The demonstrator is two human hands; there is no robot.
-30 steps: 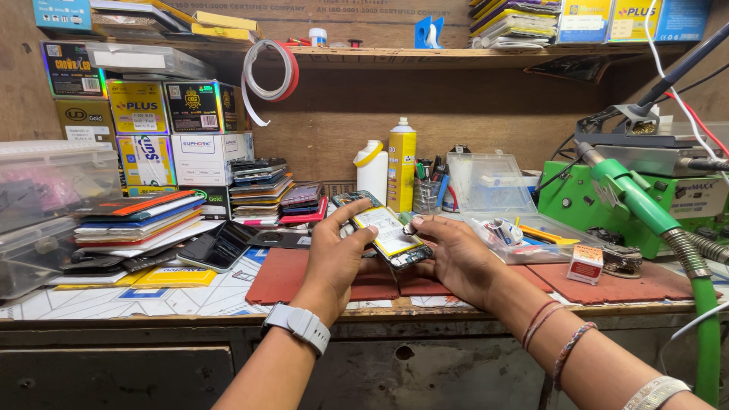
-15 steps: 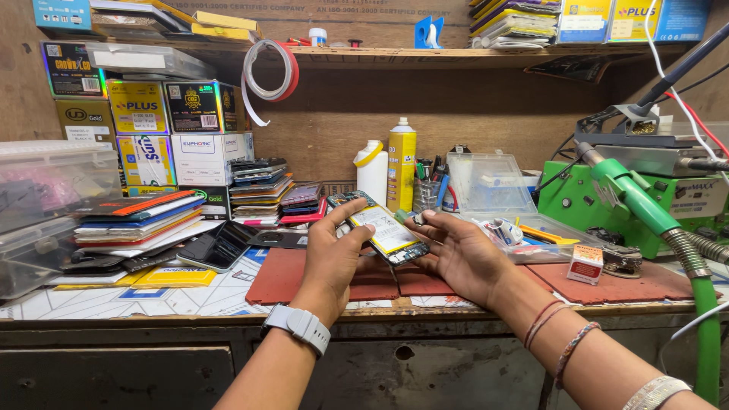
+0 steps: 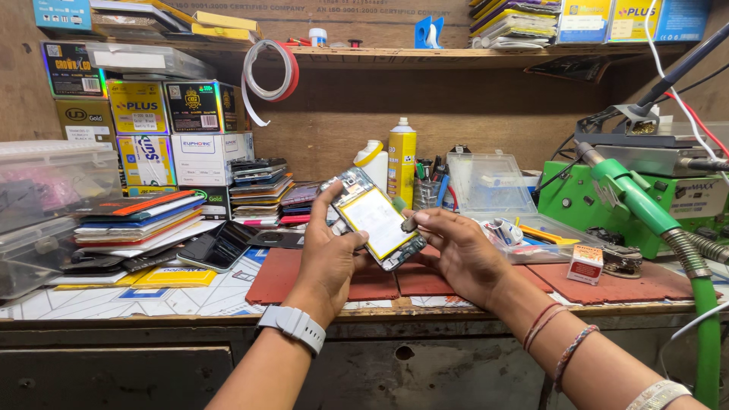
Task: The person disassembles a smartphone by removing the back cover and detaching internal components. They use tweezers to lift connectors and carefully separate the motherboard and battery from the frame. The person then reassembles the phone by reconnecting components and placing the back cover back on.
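Your left hand (image 3: 328, 258) grips the opened smartphone with the pale yellow-edged battery (image 3: 375, 221) above the red rubber bench mat (image 3: 288, 277), right hand (image 3: 456, 254) pinches its right edge with fingertips, so support the frame flat and avoid flexing that battery.

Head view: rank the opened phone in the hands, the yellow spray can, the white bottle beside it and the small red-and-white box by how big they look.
1. Opened phone, held by the left hand and right hand; its nearness to the camera inflates it.
2. Yellow spray can.
3. White bottle, partly hidden behind the phone, so unsure.
4. Small red-and-white box.
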